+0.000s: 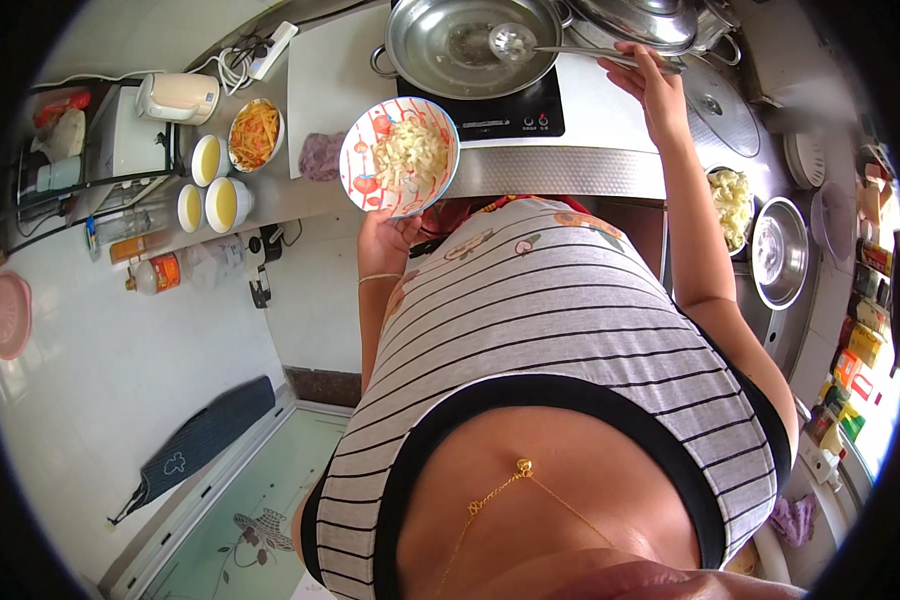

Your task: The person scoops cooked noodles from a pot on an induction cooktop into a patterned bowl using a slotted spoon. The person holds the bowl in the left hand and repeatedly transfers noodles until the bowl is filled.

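My left hand point(390, 236) grips the near rim of a patterned bowl point(358, 154) that holds chopped pale vegetable pieces point(412, 150). The bowl is held in the air in front of the counter edge. In my right hand point(656, 94) is the handle of a metal ladle point(512, 43); its round bowl end is over the wide steel pan point(412, 56). A little liquid seems to lie in the pan. Beneath the pan is a black induction cooktop point(495, 120), with a small red light showing on its panel.
Left on the counter are a bowl of shredded orange and yellow food point(255, 135), three cups of yellow contents point(225, 204), a purple cloth point(320, 157) and a power strip point(274, 50). To the right are a lidded pot point(645, 22), a glass lid point(724, 112), a bowl of pale florets point(730, 206) and a steel basin point(780, 253).
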{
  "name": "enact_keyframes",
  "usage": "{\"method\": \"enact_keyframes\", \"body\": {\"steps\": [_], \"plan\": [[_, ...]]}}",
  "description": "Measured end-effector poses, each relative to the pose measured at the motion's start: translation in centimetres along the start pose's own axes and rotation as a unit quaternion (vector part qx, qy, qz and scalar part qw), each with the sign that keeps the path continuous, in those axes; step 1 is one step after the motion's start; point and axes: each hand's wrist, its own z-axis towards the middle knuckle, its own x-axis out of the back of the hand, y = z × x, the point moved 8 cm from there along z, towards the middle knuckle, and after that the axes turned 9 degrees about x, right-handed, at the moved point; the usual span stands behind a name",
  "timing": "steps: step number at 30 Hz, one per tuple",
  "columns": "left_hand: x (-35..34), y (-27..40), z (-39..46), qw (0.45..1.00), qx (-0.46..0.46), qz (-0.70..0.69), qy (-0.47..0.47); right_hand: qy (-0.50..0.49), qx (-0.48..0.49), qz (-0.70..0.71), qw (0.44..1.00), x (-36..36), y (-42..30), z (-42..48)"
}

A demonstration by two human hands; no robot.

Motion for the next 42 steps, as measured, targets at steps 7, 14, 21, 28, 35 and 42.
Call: {"method": "enact_keyframes", "body": {"steps": [7,14,21,28,35,42], "plan": [[-0.2,0.2,0.4,1.0,0.007,0.01,-0.014,0.028,-0.017,0.006,0.999,1.5,1.3,-0.5],[-1.0,0.5,0.2,1.0,-0.004,0.017,-0.011,0.022,-0.009,0.005,1.0,1.3,1.0,-0.4],[-0.7,0.1,0.2,1.0,0.01,0.012,-0.016,0.017,-0.01,0.0,1.0,1.5,1.1,-0.3],[-1.9,0.8,0.0,0.999,-0.019,0.03,-0.002,0.026,-0.013,0.036,0.999,1.4,0.8,-0.8],[-4.6,3.7,1.4,0.998,-0.062,0.03,-0.013,-0.079,0.065,0.111,0.989,-4.3,-5.0,-2.6],[-6.8,5.7,3.2,0.999,-0.046,-0.007,-0.012,-0.208,0.167,0.03,0.963,-9.8,-8.0,-7.7]]}}
